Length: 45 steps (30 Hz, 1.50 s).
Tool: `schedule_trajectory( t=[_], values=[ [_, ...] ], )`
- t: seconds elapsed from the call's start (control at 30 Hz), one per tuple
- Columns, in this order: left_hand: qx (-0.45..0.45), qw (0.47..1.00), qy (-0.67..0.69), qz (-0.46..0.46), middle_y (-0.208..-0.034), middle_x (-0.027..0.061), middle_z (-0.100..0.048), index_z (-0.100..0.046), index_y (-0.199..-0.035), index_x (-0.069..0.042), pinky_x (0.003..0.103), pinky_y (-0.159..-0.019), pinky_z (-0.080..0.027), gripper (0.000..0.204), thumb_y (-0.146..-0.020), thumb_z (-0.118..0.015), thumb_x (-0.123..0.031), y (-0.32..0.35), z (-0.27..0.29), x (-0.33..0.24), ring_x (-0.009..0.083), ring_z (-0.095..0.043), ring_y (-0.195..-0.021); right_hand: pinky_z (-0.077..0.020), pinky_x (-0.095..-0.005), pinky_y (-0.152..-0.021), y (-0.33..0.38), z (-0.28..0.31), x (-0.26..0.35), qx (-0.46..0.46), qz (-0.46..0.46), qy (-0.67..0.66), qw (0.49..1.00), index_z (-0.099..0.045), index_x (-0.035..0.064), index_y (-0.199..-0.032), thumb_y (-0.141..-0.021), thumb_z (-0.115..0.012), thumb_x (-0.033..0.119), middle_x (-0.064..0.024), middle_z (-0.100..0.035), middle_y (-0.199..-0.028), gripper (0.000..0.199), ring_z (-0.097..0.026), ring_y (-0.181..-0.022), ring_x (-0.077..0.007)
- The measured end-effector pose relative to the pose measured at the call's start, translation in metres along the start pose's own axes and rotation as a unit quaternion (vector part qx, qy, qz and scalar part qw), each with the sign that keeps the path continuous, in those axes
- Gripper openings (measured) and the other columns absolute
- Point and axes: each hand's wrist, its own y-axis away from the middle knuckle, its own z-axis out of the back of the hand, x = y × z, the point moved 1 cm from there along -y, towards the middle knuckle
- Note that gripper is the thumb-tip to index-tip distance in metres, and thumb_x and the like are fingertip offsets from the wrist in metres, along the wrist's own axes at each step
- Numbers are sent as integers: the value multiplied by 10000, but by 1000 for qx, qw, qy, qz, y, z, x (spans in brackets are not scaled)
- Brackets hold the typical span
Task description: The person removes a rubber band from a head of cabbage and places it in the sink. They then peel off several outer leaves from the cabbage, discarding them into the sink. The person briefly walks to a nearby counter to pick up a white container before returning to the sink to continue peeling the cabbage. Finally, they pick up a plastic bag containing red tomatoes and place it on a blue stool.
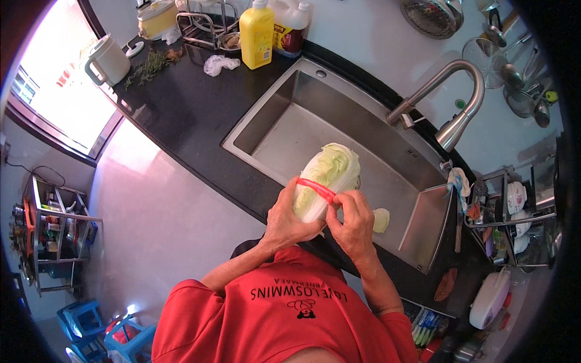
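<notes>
A pale green napa cabbage (331,164) is held over the near edge of the sink, its leafy end pointing away from me. Round its middle runs a red band (317,189). My left hand (283,216) wraps the cabbage from the left and below, thumb near the band. With bent fingers, my right hand (353,219) pinches the right end of the red band against the cabbage. Down in the steel sink (284,130), a loose cabbage leaf (381,220) lies just right of my right hand.
A curved steel faucet (478,91) arches over the sink's far right. Along the black counter (175,115) stand a yellow bottle (256,36), a white kettle (109,60) and some green herbs (148,68). A dish rack (514,212) is at right; blue stools (130,339) stand lower left.
</notes>
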Motion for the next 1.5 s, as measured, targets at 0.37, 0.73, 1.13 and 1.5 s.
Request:
schedule_trajectory(
  t=[0.37,0.73,1.13,1.5],
  values=[
    [-10,992,-110,-58,-1184,205,-496,-327,-1300,-16,418,-841,-465,889,-541,-744,-217,8,-7,-4,359,-525,-1066,-450,-382,-579,13,-7,0,-14,-45,58,997,-515,44,-784,-675,-648,30,-84,-504,-754,172,-546,-692,-283],
    [-9,990,-131,-45,-1092,193,-547,-316,-1263,-38,402,-820,-469,918,-519,-797,-280,15,-10,-3,336,-565,-1012,-447,-375,-581,18,0,-8,51,-172,-132,975,-513,44,-779,-691,-614,-2,-91,-520,-760,142,-539,-665,-277],
    [-52,982,-131,-128,-1232,190,-423,-349,-1214,-33,404,-852,-443,872,-484,-798,-192,29,-20,0,345,-492,-1083,-305,-365,-836,-50,13,-1,236,198,62,949,-659,105,-882,-739,-586,152,-46,-530,-912,167,-495,-903,-199],
    [-90,964,-158,-195,-1126,178,-479,-399,-1128,-31,390,-826,-459,814,-436,-805,-170,31,-23,6,337,-527,-997,-445,-351,-800,-54,19,-26,343,143,-131,919,-639,43,-887,-739,-628,95,-86,-588,-911,158,-544,-880,-274]
  ],
)
